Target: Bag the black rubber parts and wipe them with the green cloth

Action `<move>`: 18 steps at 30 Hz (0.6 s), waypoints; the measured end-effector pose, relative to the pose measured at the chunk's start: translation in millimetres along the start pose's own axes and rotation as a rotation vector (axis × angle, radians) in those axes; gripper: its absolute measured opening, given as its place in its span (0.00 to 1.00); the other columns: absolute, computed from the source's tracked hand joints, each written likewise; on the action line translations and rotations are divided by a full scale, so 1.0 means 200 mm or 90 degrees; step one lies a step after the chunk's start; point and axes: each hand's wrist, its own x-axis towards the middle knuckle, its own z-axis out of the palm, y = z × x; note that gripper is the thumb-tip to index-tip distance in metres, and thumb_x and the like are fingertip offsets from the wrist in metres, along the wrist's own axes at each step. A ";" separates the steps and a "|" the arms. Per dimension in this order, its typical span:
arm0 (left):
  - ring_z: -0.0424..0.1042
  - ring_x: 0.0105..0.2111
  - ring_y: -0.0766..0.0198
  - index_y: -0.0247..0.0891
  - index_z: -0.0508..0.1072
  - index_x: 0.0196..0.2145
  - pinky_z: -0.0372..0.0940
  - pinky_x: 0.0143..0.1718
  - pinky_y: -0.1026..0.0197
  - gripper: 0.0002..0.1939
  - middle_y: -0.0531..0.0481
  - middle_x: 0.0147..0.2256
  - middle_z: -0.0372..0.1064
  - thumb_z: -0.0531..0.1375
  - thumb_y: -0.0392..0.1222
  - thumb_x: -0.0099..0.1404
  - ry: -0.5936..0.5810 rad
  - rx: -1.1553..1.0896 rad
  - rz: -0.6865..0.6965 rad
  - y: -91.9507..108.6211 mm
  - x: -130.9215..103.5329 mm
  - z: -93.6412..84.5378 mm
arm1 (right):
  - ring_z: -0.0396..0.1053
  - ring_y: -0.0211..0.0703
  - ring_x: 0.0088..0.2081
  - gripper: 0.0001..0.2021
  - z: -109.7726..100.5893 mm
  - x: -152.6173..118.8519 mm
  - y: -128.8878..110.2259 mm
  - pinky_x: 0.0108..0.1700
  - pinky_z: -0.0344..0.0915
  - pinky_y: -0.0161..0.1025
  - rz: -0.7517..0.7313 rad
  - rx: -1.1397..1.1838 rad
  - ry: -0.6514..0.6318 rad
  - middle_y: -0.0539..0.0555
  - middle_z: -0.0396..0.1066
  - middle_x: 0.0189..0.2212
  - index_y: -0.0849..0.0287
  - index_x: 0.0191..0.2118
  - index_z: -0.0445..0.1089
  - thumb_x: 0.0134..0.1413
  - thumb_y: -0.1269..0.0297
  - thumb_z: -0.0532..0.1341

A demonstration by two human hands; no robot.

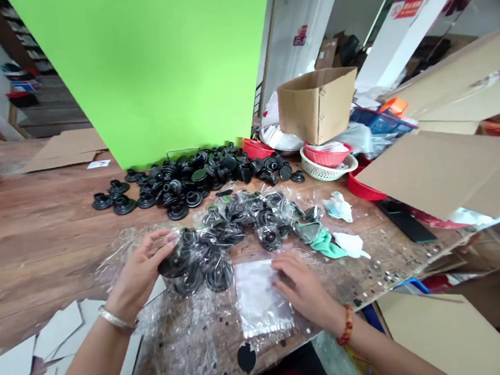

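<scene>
From where I stand, the left hand [144,272] is half open, thumb and fingers apart against a bagged black disc [175,263] at the left end of the wrapped heap [244,215]; I can't tell if it grips. The right hand [301,287] curls loosely, fingertips at the right side of the clear bags [261,297] near the tabletop's [337,286] front edge; a pinch isn't clear. Loose black discs [194,176] lie farther back, before the green panel [150,66]. White cards [61,329] spread towards the front left corner.

Both hands [294,282] low — fingers loosely curled
</scene>
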 end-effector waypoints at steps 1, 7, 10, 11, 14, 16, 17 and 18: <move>0.66 0.54 0.46 0.38 0.65 0.54 0.61 0.53 0.47 0.37 0.36 0.52 0.68 0.66 0.56 0.51 0.018 0.017 0.014 -0.03 0.03 0.03 | 0.60 0.53 0.58 0.12 0.03 -0.02 0.01 0.58 0.59 0.56 -0.016 -0.033 -0.022 0.61 0.69 0.49 0.60 0.48 0.69 0.59 0.67 0.58; 0.53 0.62 0.44 0.38 0.63 0.56 0.47 0.62 0.43 0.35 0.36 0.59 0.57 0.65 0.51 0.53 0.110 0.186 0.150 -0.22 0.10 0.23 | 0.44 0.59 0.67 0.32 0.17 -0.05 0.04 0.65 0.48 0.62 -0.047 -0.218 -0.123 0.61 0.51 0.65 0.58 0.63 0.59 0.54 0.58 0.65; 0.55 0.61 0.46 0.39 0.67 0.50 0.45 0.64 0.45 0.27 0.39 0.55 0.62 0.64 0.49 0.55 0.143 0.249 0.211 -0.25 0.07 0.30 | 0.41 0.60 0.68 0.34 0.20 -0.06 0.05 0.65 0.46 0.63 -0.061 -0.264 -0.140 0.61 0.46 0.67 0.56 0.64 0.56 0.53 0.57 0.65; 0.55 0.61 0.47 0.39 0.67 0.50 0.45 0.63 0.45 0.25 0.40 0.55 0.62 0.63 0.49 0.56 0.160 0.261 0.222 -0.26 0.07 0.33 | 0.41 0.60 0.68 0.34 0.20 -0.06 0.05 0.65 0.46 0.63 -0.062 -0.272 -0.140 0.61 0.46 0.67 0.56 0.64 0.56 0.54 0.57 0.65; 0.54 0.62 0.50 0.39 0.65 0.51 0.45 0.64 0.47 0.22 0.39 0.57 0.59 0.60 0.48 0.61 0.204 0.268 0.245 -0.27 0.05 0.39 | 0.41 0.59 0.68 0.33 0.19 -0.07 0.05 0.65 0.46 0.63 -0.062 -0.278 -0.139 0.60 0.46 0.67 0.56 0.65 0.55 0.56 0.55 0.62; 0.51 0.63 0.50 0.39 0.65 0.52 0.44 0.64 0.48 0.22 0.38 0.59 0.57 0.59 0.48 0.62 0.212 0.254 0.250 -0.27 0.05 0.41 | 0.41 0.58 0.68 0.32 0.18 -0.06 0.04 0.65 0.47 0.61 -0.057 -0.278 -0.137 0.60 0.46 0.67 0.57 0.65 0.56 0.56 0.54 0.62; 0.51 0.63 0.50 0.39 0.64 0.52 0.43 0.64 0.47 0.22 0.37 0.59 0.56 0.59 0.48 0.62 0.210 0.241 0.249 -0.27 0.05 0.42 | 0.41 0.58 0.68 0.33 0.18 -0.06 0.03 0.65 0.48 0.60 -0.054 -0.279 -0.134 0.60 0.46 0.67 0.57 0.64 0.56 0.56 0.53 0.62; 0.50 0.63 0.49 0.39 0.64 0.53 0.42 0.64 0.47 0.23 0.37 0.59 0.56 0.59 0.48 0.62 0.202 0.225 0.246 -0.26 0.05 0.42 | 0.41 0.58 0.68 0.33 0.17 -0.06 0.03 0.65 0.49 0.60 -0.055 -0.279 -0.129 0.61 0.45 0.67 0.58 0.64 0.57 0.56 0.53 0.62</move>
